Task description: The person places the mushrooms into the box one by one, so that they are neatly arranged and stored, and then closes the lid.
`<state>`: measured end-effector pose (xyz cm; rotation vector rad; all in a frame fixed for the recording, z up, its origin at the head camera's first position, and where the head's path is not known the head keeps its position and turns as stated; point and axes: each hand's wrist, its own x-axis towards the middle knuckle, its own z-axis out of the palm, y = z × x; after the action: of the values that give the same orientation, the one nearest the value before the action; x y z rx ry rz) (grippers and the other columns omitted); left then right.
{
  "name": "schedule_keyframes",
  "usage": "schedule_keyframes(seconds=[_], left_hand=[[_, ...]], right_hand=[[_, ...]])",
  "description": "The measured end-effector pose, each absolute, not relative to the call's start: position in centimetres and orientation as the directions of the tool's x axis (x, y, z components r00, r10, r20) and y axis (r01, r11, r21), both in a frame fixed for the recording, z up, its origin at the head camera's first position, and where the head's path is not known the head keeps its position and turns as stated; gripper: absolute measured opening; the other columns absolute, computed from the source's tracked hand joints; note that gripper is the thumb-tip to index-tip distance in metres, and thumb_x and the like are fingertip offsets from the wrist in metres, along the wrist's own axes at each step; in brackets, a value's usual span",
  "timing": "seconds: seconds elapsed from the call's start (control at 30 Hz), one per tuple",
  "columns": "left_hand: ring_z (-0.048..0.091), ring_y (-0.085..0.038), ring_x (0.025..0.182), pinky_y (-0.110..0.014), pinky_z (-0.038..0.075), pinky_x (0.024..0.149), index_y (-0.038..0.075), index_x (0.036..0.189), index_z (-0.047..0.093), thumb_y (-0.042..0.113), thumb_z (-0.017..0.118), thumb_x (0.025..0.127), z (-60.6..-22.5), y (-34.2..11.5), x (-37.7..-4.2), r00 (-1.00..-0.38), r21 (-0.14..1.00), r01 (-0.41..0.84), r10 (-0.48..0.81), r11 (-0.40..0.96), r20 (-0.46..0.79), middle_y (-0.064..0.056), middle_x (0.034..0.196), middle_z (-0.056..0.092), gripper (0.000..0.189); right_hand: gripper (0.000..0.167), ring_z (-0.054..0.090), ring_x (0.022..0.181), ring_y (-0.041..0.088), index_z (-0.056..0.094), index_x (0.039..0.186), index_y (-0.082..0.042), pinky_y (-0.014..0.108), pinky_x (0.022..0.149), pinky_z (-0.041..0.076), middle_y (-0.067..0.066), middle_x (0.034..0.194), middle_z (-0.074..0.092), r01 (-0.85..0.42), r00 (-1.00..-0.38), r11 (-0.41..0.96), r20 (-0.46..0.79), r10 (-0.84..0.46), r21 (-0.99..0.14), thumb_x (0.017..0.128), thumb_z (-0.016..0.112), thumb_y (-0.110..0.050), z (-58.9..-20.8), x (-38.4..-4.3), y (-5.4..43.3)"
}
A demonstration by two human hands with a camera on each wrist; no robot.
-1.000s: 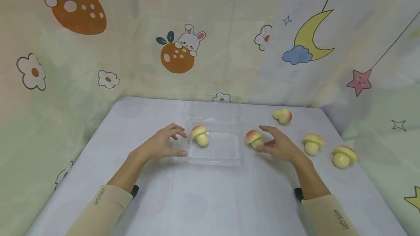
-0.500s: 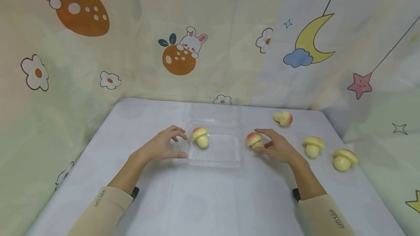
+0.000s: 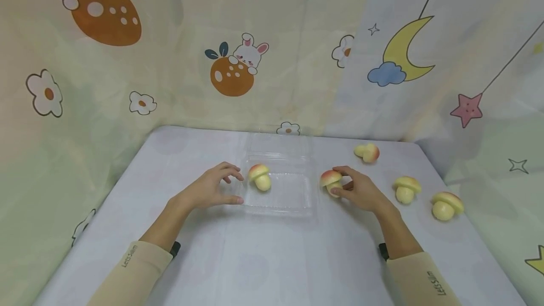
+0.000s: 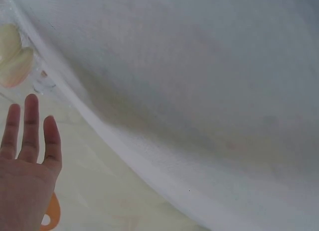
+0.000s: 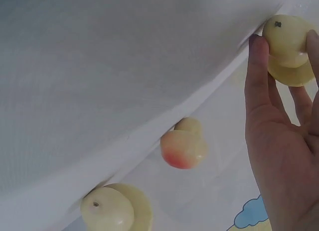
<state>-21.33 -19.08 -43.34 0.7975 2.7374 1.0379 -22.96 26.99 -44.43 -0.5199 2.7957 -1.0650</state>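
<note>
A clear plastic clamshell box (image 3: 280, 197) lies on the table with its lid spread back. Inside its left part sits one toy mushroom (image 3: 260, 177) with a yellow and red cap. My left hand (image 3: 214, 188) is at the box's left side, fingers spread, fingertips at or very near the rim; the left wrist view shows those fingers (image 4: 31, 131) extended. Just right of the box, my right hand (image 3: 359, 190) pinches a second toy mushroom (image 3: 330, 181) between thumb and fingers. The right wrist view shows that mushroom's round stem (image 5: 286, 39) between the fingertips.
On the table's right side lie three more toy mushrooms: one at the back (image 3: 368, 153), one nearer (image 3: 406, 190) and one at the far right (image 3: 446, 206). A patterned cloth (image 3: 182, 60) hangs behind the white table (image 3: 255, 259).
My right fingers have drawn in on the mushroom beside the box, and it has shifted and tilted slightly. My left hand stays at the box's left side.
</note>
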Motion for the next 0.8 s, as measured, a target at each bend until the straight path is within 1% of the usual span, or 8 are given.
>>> schedule_keyframes(seconds=[0.1,0.3,0.43,0.53,0.8], left_hand=[[0.064,-0.032,0.113,-0.052,0.052,0.095,0.014,0.127,0.067,0.051,0.087,0.079,-43.3,-19.1,-21.3,-0.856,0.642,0.437,0.51,0.63,0.082,-0.01,0.148,0.052,0.063],[0.064,-0.032,0.113,-0.053,0.052,0.095,0.014,0.126,0.067,0.052,0.087,0.079,-43.4,-19.2,-21.4,-0.853,0.648,0.442,0.514,0.62,0.09,-0.01,0.148,0.052,0.063],[0.064,-0.032,0.113,-0.052,0.052,0.095,0.015,0.127,0.068,0.052,0.087,0.079,-43.5,-19.3,-21.4,-0.854,0.646,0.444,0.512,0.621,0.096,-0.01,0.147,0.052,0.063],[0.064,-0.031,0.113,-0.052,0.052,0.095,0.015,0.126,0.068,0.051,0.087,0.079,-43.5,-19.3,-21.4,-0.856,0.644,0.442,0.508,0.624,0.095,-0.009,0.147,0.052,0.063],[0.064,-0.032,0.114,-0.053,0.051,0.095,0.015,0.127,0.067,0.053,0.086,0.079,-43.3,-19.3,-21.2,-0.855,0.655,0.436,0.51,0.618,0.088,-0.009,0.148,0.052,0.064]], right_hand=[[0.064,0.071,0.104,0.029,0.049,0.149,-0.015,0.036,0.076,0.058,0.013,0.148,0.055,-0.275,-0.936,0.688,0.025,-0.35,-0.672,0.094,0.077,-0.036,-44.5,-23.0,27.0],[0.067,0.071,0.105,0.027,0.046,0.151,-0.016,0.033,0.076,0.057,0.013,0.151,0.051,-0.259,-0.942,0.667,0.03,-0.334,-0.699,0.095,0.075,-0.038,-44.7,-23.0,27.4],[0.067,0.071,0.105,0.026,0.044,0.152,-0.015,0.031,0.079,0.057,0.012,0.154,0.047,-0.263,-0.945,0.643,0.056,-0.323,-0.719,0.097,0.074,-0.037,-44.8,-23.1,27.9],[0.068,0.07,0.105,0.025,0.043,0.154,-0.015,0.03,0.08,0.057,0.013,0.157,0.045,-0.252,-0.945,0.618,0.052,-0.323,-0.745,0.097,0.073,-0.037,-44.7,-23.1,28.0],[0.07,0.069,0.104,0.024,0.041,0.155,-0.017,0.025,0.081,0.056,0.011,0.156,0.043,-0.215,-0.953,0.542,0.052,-0.299,-0.813,0.097,0.074,-0.033,-44.0,-22.7,27.9]])
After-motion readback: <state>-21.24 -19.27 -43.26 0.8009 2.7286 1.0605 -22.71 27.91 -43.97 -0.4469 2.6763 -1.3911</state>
